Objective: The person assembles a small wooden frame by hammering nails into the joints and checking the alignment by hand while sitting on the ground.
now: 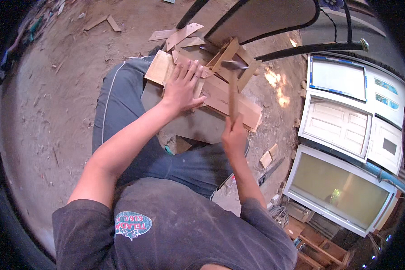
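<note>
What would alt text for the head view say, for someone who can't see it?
Seen from above, a seated person's right hand grips a wooden-handled hammer while the left hand lies spread on pieces of wood over the lap. Around them is dirt ground, with white-framed panels at the right.

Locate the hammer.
In the head view, the hammer is right of centre in the upper half, gripped by the right hand, near the angled wooden pieces.

Shirt point(180, 211): dark grey, dust-smudged
Sleeves point(83, 227): short, dark grey
Print point(133, 224): teal oval, lettered and starred
Trousers point(166, 166): slate blue
Side stripe point(108, 96): thin, white
</note>
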`<control>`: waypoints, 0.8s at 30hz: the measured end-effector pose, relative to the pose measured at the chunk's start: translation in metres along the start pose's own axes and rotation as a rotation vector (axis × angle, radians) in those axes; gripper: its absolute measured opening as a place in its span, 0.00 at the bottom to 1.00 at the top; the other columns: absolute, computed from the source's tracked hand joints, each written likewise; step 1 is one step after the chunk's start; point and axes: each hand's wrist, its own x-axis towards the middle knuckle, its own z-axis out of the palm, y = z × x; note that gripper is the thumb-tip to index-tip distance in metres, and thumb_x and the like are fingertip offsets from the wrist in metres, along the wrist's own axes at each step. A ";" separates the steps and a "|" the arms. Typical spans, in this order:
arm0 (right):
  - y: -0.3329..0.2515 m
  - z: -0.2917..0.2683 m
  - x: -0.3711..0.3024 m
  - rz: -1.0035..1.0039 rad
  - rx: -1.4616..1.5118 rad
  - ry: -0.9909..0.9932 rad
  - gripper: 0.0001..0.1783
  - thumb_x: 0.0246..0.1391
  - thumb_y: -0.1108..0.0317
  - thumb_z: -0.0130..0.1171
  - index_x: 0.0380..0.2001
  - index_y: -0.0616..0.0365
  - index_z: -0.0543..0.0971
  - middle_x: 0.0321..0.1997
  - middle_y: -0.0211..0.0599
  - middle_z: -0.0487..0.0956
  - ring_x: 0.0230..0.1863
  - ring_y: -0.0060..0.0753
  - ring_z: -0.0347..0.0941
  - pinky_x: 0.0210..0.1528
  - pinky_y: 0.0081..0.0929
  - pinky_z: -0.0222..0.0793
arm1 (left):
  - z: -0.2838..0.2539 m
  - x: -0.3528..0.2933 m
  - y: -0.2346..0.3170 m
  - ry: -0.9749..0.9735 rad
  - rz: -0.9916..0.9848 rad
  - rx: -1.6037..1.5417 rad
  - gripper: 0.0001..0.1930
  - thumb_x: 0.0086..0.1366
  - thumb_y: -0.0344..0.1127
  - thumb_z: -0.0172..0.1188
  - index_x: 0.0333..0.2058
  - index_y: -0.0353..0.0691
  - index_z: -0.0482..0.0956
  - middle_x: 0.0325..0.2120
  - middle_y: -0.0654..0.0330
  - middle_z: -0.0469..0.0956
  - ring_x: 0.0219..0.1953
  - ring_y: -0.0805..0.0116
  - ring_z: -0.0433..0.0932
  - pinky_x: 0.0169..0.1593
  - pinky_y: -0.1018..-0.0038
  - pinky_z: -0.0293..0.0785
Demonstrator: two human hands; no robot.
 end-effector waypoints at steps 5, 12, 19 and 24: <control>-0.016 -0.010 0.000 0.052 -0.083 -0.069 0.16 0.70 0.58 0.53 0.48 0.59 0.72 0.31 0.65 0.81 0.36 0.72 0.79 0.35 0.62 0.73 | -0.001 0.001 -0.001 -0.013 0.006 0.045 0.53 0.59 0.74 0.54 0.74 0.41 0.58 0.75 0.52 0.55 0.78 0.52 0.46 0.79 0.51 0.34; -0.009 -0.006 -0.005 0.019 -0.061 -0.114 0.16 0.69 0.56 0.54 0.49 0.58 0.73 0.31 0.64 0.81 0.37 0.70 0.80 0.36 0.61 0.73 | -0.001 0.001 0.001 0.001 0.028 0.051 0.52 0.60 0.74 0.52 0.73 0.41 0.59 0.74 0.51 0.57 0.78 0.52 0.49 0.79 0.50 0.34; 0.015 -0.027 -0.016 0.164 -0.013 0.109 0.16 0.68 0.54 0.55 0.50 0.53 0.75 0.32 0.59 0.82 0.37 0.69 0.80 0.36 0.59 0.73 | 0.002 -0.002 0.002 0.094 0.011 0.004 0.52 0.60 0.75 0.53 0.72 0.39 0.62 0.73 0.49 0.58 0.78 0.52 0.49 0.79 0.49 0.32; 0.081 -0.013 -0.033 0.154 -0.086 0.233 0.15 0.62 0.61 0.63 0.49 0.51 0.77 0.34 0.55 0.84 0.38 0.66 0.81 0.37 0.58 0.74 | -0.005 -0.007 -0.005 0.104 0.096 0.028 0.55 0.61 0.79 0.49 0.75 0.45 0.54 0.77 0.57 0.49 0.80 0.56 0.39 0.77 0.47 0.27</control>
